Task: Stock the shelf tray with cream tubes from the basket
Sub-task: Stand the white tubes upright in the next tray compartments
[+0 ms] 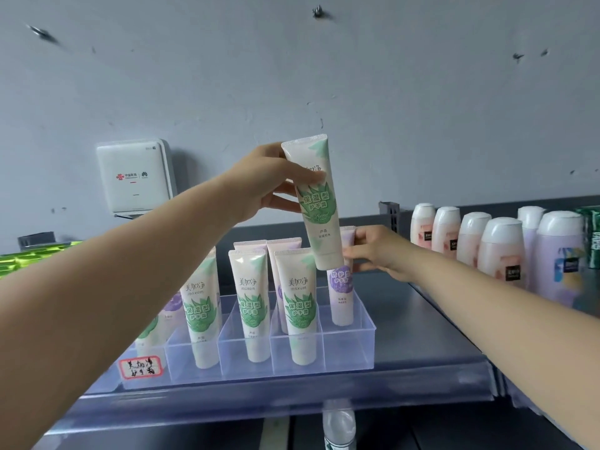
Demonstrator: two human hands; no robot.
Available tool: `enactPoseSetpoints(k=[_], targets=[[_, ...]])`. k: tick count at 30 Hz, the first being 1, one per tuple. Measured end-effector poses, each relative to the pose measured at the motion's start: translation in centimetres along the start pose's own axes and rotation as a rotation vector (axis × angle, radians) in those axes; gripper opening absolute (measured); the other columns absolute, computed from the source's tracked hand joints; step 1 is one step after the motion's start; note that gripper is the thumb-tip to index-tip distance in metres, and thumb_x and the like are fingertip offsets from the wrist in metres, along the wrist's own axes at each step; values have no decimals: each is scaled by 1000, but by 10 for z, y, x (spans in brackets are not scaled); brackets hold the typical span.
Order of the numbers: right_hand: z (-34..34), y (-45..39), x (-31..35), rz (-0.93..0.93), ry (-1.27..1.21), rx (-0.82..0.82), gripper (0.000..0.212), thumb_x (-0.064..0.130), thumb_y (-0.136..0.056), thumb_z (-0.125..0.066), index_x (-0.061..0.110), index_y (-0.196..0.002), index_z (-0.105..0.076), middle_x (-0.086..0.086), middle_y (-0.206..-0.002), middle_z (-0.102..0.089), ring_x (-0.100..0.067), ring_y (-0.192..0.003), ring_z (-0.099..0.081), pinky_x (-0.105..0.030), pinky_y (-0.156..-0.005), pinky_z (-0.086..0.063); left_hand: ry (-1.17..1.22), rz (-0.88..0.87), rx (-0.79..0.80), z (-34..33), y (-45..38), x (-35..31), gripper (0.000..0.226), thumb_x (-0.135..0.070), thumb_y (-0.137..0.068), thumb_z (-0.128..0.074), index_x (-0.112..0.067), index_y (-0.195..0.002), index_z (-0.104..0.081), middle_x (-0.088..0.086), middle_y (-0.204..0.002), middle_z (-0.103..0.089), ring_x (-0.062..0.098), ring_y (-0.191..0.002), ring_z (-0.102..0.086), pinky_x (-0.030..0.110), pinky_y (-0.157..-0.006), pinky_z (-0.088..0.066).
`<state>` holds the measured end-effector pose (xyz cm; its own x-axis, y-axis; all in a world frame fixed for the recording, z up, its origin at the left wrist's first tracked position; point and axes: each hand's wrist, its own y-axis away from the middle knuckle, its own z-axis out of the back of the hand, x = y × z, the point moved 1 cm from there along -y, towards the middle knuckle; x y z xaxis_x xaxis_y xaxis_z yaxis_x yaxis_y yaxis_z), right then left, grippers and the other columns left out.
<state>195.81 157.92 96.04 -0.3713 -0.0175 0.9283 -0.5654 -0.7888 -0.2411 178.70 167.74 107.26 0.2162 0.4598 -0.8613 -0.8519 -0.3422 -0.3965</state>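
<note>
We take the clear tray (pixel 349 349) on the grey shelf (pixel 422 323) as our reference. Above its right end, our left hand (pixel 271 181) grips a green-leaf cream tube (pixel 313 203) by its upper half, thumb across the front and fingers curled behind; the tube hangs cap-down and tilted, its cap end just above the rightmost compartment. In the back of that compartment stands a purple-print tube (pixel 340 287), and our right hand (pixel 376 251) pinches its upper part from the right side, fingertips curled round its edge. Three green tubes (pixel 300 306) stand upright in the front compartments to the left, with more tubes behind them. A handwritten label (pixel 140 366) is stuck on the tray's front left corner. The basket is not in view. We judge the step in hand to be seating the held tube in the free front space of the rightmost compartment. The hazards are as follows. The tilted tube may catch the tray's divider or front wall and miss the slot. Its cap end may strike the purple tube, which is narrow-based and would likely topple if the right hand lets go early. The tray looks light and sits near the shelf's front lip (pixel 292 401); a downward or forward push could slide it. Our left forearm (pixel 107 287) passes over the tray's left end, so a dropped elbow could knock those tubes over.
</note>
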Motion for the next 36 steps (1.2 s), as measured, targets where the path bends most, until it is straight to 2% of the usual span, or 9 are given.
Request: enactPoseSetpoints(k=[3,7,9,14,20,24,28,31,36], targets=[[-4,0,-10,-6,53,10,27,-1,-83,-65,-3,-109,-63,-13,-101,-70,-18,-83,-69,-28,-74,-59,-34,13,21,-7,0,1,25,1,-79,-67,-12,-100,-60,7,-89,-69,23,-78,-68,36,-69,-60],[-6,4,-9,-17,90,15,30,1,-85,-64,0,-114,-60,-2,-91,-66,-7,-76,-62,-12,-51,-49,-94,20,71,-16,0,2,26,3,-77,-68,-10,-99,-62,12,-92,-71,29,-86,-69,40,-75,-59],[-3,5,-7,-33,70,47,28,3,-86,-63,9,-112,-59,2,-92,-64,-4,-76,-61,-11,-51,-48,-158,38,89,-20,0,3,28,2,-76,-70,-8,-102,-63,14,-96,-72,32,-91,-69,43,-80,-58],[21,8,-1,-28,-21,-8,32,10,-86,-64,10,-118,-58,-10,-117,-65,-19,-109,-63,-36,-96,-50,-396,70,213,-31,5,8,21,-4,-75,-73,-2,-95,-65,18,-94,-72,30,-85,-70,38,-80,-58],[36,17,1,-48,79,-87,28,11,-90,-59,13,-117,-59,-13,-117,-65,-22,-108,-63,-24,-78,-51,-610,84,254,-48,4,19,18,-10,-73,-78,-7,-76,-60,7,-73,-67,11,-59,-65,17,-54,-55],[34,21,3,-26,209,-139,19,9,-88,-59,23,-98,-63,-3,-101,-65,-14,-95,-61,-22,-73,-49,-763,37,314,-57,4,28,25,-18,-72,-80,-16,-64,-56,-6,-59,-57,0,-46,-53,6,-42,-36],[27,25,10,26,307,-135,18,10,-89,-58,22,-101,-64,2,-99,-63,-11,-96,-57,-21,-74,-46,-1002,-10,371,-63,6,39,32,-32,-72,-78,-19,-63,-51,-7,-56,-47,6,-48,-41,17,-45,-30],[23,26,15,54,360,-136,20,8,-89,-58,19,-104,-64,1,-101,-63,-11,-97,-56,-19,-71,-44,-1031,-25,373,-62,7,41,31,-34,-72,-78,-23,-62,-50,-9,-54,-50,1,-43,-43,15,-43,-29],[22,27,24,111,417,-189,24,6,-87,-59,15,-109,-63,4,-95,-60,-9,-92,-55,-13,-68,-39,-1073,-101,329,-57,13,34,24,-32,-75,-75,-15,-85,-62,-3,-75,-57,14,-68,-51,24,-61,-41]])
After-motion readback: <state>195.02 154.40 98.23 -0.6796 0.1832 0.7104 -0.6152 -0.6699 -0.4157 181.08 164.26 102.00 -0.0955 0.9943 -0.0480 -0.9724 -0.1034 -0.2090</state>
